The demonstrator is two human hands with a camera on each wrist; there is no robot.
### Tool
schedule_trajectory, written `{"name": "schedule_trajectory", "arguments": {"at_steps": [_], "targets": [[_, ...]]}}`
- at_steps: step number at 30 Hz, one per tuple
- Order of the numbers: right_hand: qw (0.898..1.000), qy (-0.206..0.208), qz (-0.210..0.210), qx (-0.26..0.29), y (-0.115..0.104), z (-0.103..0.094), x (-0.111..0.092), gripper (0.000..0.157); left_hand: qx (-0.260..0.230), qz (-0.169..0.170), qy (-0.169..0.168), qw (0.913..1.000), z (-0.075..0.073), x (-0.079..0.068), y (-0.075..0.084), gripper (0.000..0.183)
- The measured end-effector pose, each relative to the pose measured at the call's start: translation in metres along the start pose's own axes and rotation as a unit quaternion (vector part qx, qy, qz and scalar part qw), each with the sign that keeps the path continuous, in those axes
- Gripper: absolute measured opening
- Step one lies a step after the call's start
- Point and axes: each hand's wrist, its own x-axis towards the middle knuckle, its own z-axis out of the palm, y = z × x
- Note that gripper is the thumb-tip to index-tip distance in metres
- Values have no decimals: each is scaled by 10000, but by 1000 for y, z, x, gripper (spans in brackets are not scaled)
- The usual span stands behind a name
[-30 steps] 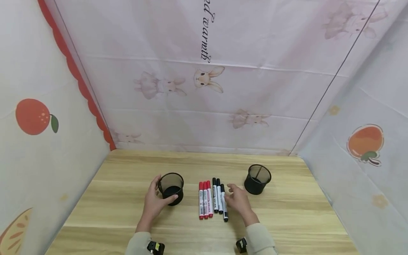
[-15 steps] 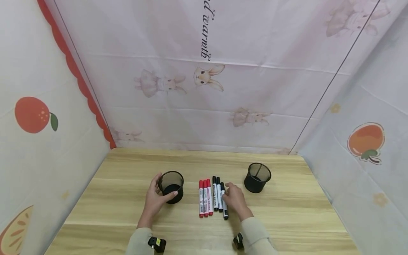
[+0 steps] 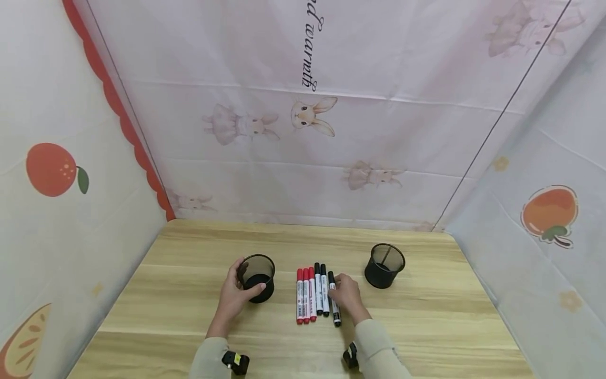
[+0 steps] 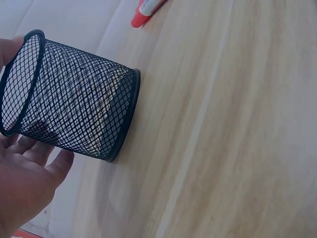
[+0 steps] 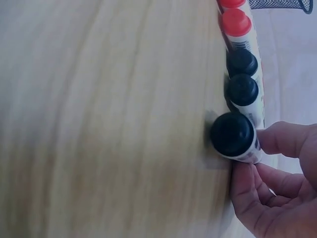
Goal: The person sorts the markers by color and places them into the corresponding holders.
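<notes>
My left hand [image 3: 233,296] grips a black mesh pen cup [image 4: 74,94] at the left of the table, thumb on the near side and fingers round the far side. My right hand [image 3: 347,296] pinches the rightmost black-capped marker [image 5: 233,135] between thumb and fingers. That marker lies slightly apart from two other black markers [image 3: 322,289] to its left. Beside those, three red markers [image 3: 305,296] lie in a row, all pointing away from me. In the right wrist view, the marker ends line up along the table surface.
A second black mesh pen cup [image 3: 384,266] stands at the back right, beyond my right hand. The wooden table [image 3: 189,252] meets a printed cloth backdrop [image 3: 265,200] at its far edge, with cloth sides at left and right.
My right hand has moved left onto the rightmost black marker and now pinches it, with a small gap opened from its neighbours. The left hand keeps its hold on the pen cup.
</notes>
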Motion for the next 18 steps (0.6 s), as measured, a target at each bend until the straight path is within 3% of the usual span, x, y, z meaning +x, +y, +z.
{"name": "schedule_trajectory", "arguments": {"at_steps": [5,10,18], "targets": [[9998,-4,179,54,1,2,1,36,20,-22,-13,10000,0,1,-2,88],[9999,38,99,22,0,5,2,35,34,-31,-37,10000,-3,2,-7,89],[9998,35,171,74,-2,1,-3,35,92,-3,-17,10000,-3,12,-34,88]]}}
